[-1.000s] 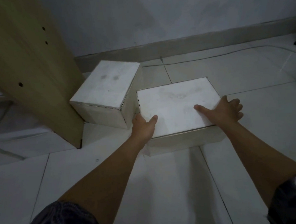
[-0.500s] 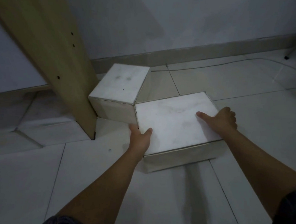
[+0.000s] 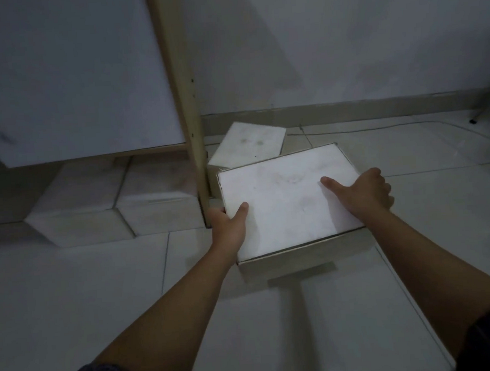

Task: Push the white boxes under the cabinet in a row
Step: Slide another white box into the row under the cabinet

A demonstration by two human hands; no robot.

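A large flat white box (image 3: 285,200) lies on the tiled floor just right of the cabinet's wooden side panel (image 3: 190,148). My left hand (image 3: 230,225) grips its left edge, thumb on top. My right hand (image 3: 364,191) grips its right edge, thumb on the lid. A second white box (image 3: 248,143) sits behind it, next to the panel and close to the wall. Under the cabinet (image 3: 68,81), two more white boxes (image 3: 95,200) stand side by side in shadow.
A thin cable (image 3: 378,127) runs along the floor near the grey skirting at the back right. A dark stand foot (image 3: 473,119) shows at the far right. Open tiled floor stretches in front of me and to the right.
The view has swung up and left, so the cabinet front and the boxes beneath it show now. The large box has slid left, closer to the side panel, with both hands still on it.
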